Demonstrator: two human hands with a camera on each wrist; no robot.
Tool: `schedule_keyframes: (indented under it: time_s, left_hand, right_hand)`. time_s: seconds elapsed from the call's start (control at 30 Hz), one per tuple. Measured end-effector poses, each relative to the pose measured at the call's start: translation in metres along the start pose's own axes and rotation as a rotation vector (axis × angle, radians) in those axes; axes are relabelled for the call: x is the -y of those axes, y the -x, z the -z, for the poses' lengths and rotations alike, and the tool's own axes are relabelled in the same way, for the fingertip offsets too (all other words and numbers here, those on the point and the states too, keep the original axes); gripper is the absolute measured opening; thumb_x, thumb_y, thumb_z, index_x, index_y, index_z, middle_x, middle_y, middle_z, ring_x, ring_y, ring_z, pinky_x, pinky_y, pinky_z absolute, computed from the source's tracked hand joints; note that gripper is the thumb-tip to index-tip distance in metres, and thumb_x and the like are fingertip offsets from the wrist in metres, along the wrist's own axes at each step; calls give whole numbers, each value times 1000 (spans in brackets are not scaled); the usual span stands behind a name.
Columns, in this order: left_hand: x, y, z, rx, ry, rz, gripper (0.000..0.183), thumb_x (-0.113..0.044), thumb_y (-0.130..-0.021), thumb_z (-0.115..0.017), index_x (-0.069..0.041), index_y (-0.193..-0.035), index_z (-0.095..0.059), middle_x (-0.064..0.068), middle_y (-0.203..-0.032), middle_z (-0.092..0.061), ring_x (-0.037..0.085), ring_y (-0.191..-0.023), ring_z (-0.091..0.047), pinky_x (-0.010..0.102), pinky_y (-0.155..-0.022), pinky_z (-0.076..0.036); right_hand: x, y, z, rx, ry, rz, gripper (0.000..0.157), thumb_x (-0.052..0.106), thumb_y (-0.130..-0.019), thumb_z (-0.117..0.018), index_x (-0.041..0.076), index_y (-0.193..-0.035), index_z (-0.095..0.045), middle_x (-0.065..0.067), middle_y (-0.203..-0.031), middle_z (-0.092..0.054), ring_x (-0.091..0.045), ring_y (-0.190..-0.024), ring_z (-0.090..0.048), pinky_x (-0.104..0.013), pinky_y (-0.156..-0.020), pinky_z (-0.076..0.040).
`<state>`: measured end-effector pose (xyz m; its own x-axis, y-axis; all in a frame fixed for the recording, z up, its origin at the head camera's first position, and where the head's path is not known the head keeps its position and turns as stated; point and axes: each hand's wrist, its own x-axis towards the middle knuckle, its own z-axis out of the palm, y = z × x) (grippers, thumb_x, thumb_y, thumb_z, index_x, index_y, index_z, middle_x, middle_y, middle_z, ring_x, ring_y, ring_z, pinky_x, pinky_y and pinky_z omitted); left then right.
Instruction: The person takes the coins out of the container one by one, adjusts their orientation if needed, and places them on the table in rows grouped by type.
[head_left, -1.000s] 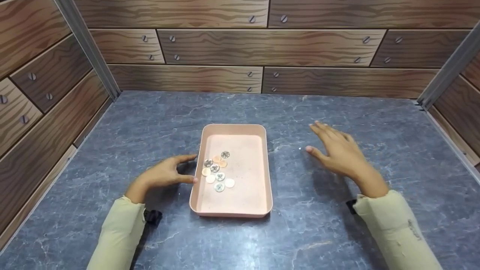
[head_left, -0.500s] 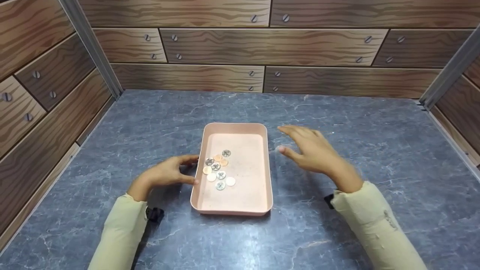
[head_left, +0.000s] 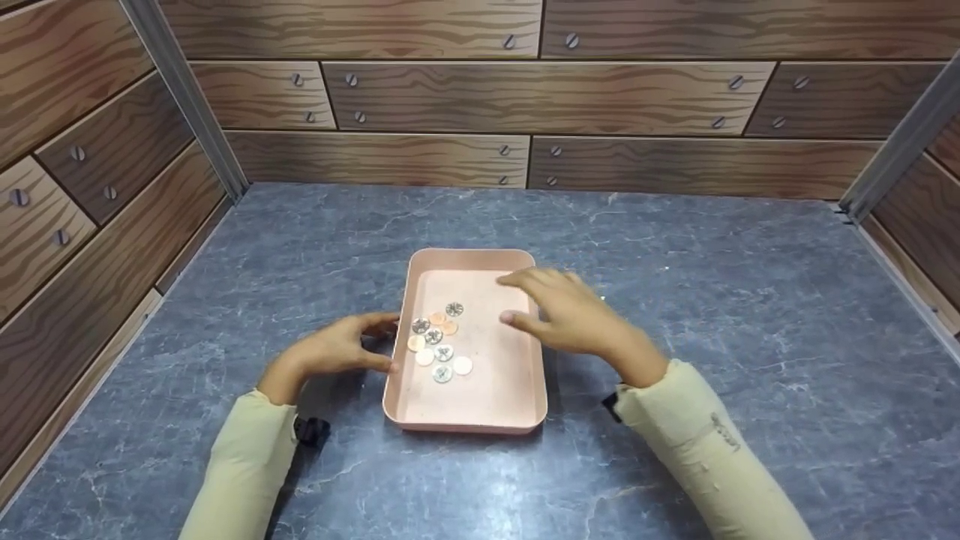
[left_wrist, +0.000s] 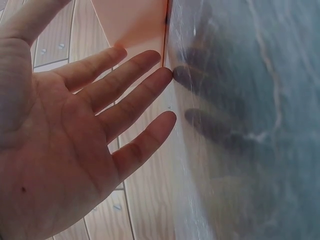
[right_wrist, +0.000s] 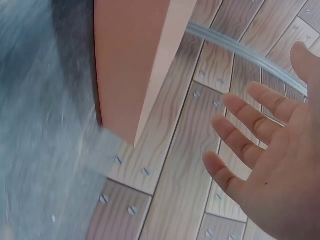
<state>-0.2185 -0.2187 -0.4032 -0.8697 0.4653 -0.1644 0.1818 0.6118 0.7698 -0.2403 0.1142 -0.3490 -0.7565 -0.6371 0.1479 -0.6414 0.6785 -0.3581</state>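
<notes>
Right hand (head_left: pixel 570 311) moved in over right rim of tray (head_left: pixel 499 397), grip spread. Left hand (head_left: pixel 330 346) at left rim, also spread. Tray with coins (head_left: pixel 444 352) sits between surface's (head_left: pixel 712 255) left and right edges

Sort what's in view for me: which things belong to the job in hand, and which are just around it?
Likely part of the job:
pink tray
coin-like discs lying in it
left hand, at the tray's left side
right hand, above the tray's right side

Likely just surroundings:
marbled tabletop
wood-patterned walls
metal corner posts
pale yellow sleeves
</notes>
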Motion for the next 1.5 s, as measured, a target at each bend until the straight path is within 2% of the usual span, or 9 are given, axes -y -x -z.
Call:
schedule_keyframes:
  time_s: [0.17, 0.37, 0.6, 0.87, 1.0, 1.27, 1.5]
  left_hand:
    - [2, 0, -1, 24, -12, -10, 86, -26, -79, -79, 1, -147, -35, 24, -141, -49, 40, -133, -43, 53, -113, -30]
    - [2, 3, 1, 28, 6, 10, 87, -27, -78, -79, -1, -148, -34, 24, -140, -49, 40, -134, -43, 53, -114, -29]
    - [1, 2, 1, 33, 9, 1, 86, -26, -79, -79, -1, -147, -34, 24, -138, -51, 40, -131, -45, 53, -113, -31]
    - [4, 2, 1, 29, -10, -6, 85, -25, -79, -79, 0, -147, -34, 25, -138, -51, 41, -131, -45, 54, -113, -30]
    - [3, 3, 1, 27, -11, -10, 85, -26, -80, -79, 1, -147, -34, 25, -138, -51, 42, -131, -44, 55, -113, -30]
    - [4, 2, 0, 27, 2, 4, 86, -26, -79, -79, 0, -147, -34, 25, -138, -51, 39, -132, -44, 53, -113, -30]
    - [4, 2, 1, 29, -13, -20, 86, -25, -80, -79, 2, -147, -33, 27, -137, -51, 41, -131, -45, 55, -112, -30]
  right_hand:
    - [3, -7, -16, 59, -91, 43, 52, 39, -95, -58, 12, -138, -50, -11, -138, -53, -31, -129, -49, -52, -109, -36]
    - [5, -16, -30, 140, -165, 111, 47, 29, -92, -64, 6, -131, -55, -12, -129, -59, -29, -117, -56, -46, -101, -44]
    - [9, -24, -41, 237, -209, 96, 41, 21, -87, -70, 6, -123, -62, -11, -121, -62, -31, -109, -59, -43, -95, -47]
    - [12, -32, -53, 309, -201, 91, 36, 21, -85, -72, 8, -118, -65, -10, -106, -63, -21, -91, -60, -33, -82, -49]
    - [13, -35, -58, 331, -193, 81, 34, 20, -83, -74, 9, -114, -65, -7, -102, -63, -17, -87, -60, -30, -80, -48]
    - [8, -38, -65, 342, -222, 104, 31, 14, -81, -74, 7, -110, -67, -8, -96, -65, -16, -87, -58, -27, -81, -47]
    - [3, -42, -68, 361, -248, 124, 27, 10, -80, -73, 7, -107, -68, -9, -94, -66, -12, -84, -57, -23, -79, -47]
